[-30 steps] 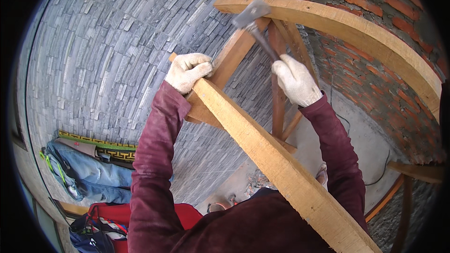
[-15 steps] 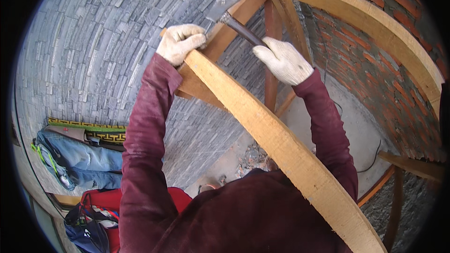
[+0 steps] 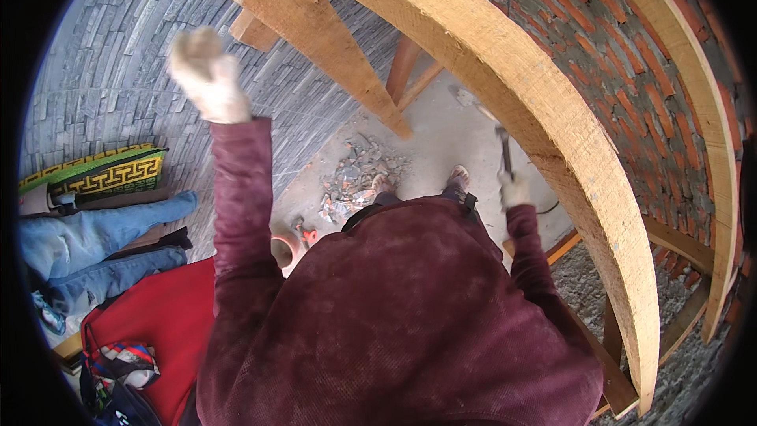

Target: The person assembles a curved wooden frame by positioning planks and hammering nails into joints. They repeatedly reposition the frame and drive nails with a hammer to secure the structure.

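Observation:
My left hand (image 3: 209, 79), in a cream work glove, is raised beside the grey stone-clad wall, apart from the timber. Motion smears its fingers, so their pose is unclear. On the far side of a curved wooden beam (image 3: 564, 142), my gloved right hand (image 3: 516, 189) is lowered and wrapped round the dark handle of a hatchet (image 3: 505, 150). The hatchet's head is blurred and close to the beam's edge. The thick beam arches from the top down to the lower right. A tapered board (image 3: 315, 31) meets its upper end and slants down toward the floor.
A second curved beam (image 3: 702, 63) runs along the brick wall (image 3: 599, 55) at right. Broken rubble (image 3: 359, 177) lies on the concrete floor near my feet. Jeans (image 3: 95, 237), a red cloth (image 3: 169, 308) and a yellow patterned mat (image 3: 118, 170) are at left, with a pinkish bucket (image 3: 288, 251) nearby.
My left hand has come off the timber and moved left. My right hand has swung down and back with the hatchet. The view has shifted, showing more of the floor and my feet.

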Tool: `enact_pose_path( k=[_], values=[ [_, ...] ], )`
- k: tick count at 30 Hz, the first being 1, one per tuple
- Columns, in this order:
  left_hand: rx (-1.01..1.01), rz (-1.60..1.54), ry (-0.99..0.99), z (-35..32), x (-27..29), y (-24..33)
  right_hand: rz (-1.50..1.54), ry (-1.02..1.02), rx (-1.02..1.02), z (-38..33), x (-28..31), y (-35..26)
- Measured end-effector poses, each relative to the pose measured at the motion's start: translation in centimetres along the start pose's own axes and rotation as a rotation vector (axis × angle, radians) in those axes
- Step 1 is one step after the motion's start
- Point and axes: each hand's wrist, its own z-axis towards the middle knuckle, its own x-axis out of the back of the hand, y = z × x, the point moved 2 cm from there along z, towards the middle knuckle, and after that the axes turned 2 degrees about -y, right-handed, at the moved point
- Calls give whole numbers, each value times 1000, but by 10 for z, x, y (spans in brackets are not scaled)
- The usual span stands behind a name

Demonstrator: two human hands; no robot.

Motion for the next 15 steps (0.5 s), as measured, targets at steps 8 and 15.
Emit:
enact_pose_path(
  k=[8,15],
  values=[
    [563,-83,-402,-136,-81,-76,-652,-367,-265,-30,-18,264],
    [515,79,-408,-128,-83,-66,-495,-310,-395,-9,8,211]
  ],
)
